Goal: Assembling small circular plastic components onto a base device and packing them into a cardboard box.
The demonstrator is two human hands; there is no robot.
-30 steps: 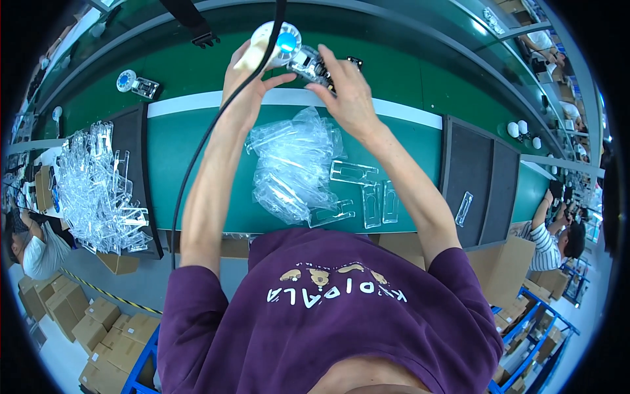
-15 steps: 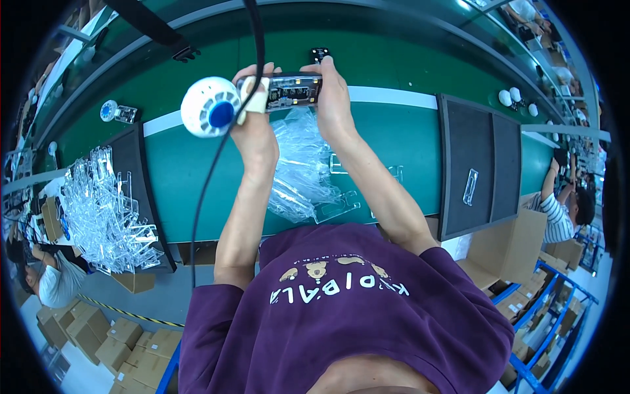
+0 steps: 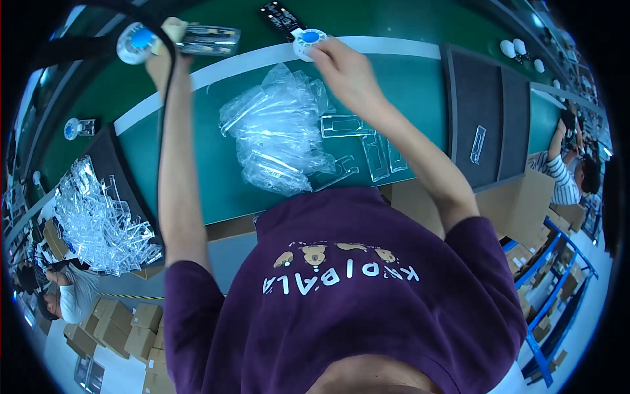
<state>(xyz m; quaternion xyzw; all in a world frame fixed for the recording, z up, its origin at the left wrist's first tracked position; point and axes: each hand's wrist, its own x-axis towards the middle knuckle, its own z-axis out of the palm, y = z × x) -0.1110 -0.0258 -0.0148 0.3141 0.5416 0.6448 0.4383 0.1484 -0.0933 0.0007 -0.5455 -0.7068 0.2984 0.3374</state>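
Note:
At the far left, my left hand [image 3: 161,65], with pale finger covers, is closed around a white round-headed device [image 3: 136,43]. That device has a blue disc, and its circuit board [image 3: 211,41] sits in a clear case. My right hand [image 3: 348,72] pinches the white head of a second device [image 3: 308,43], at the far middle of the bench. A bare black circuit board [image 3: 279,18] extends from that head over the green surface. Between my forearms lies a pile of clear plastic bags [image 3: 275,131]. Several clear plastic covers [image 3: 341,125] lie beside it.
A heap of clear covers [image 3: 102,217] fills a dark tray at left. A dark divided tray [image 3: 469,85] at right holds one clear cover [image 3: 478,144]. Another device [image 3: 80,128] lies far left; white domes [image 3: 518,47] lie far right. A black cable [image 3: 163,131] hangs near my left arm.
My hands have moved apart. The left has carried the clear-cased device far left; the right has let go of its board and now grips the second device's head.

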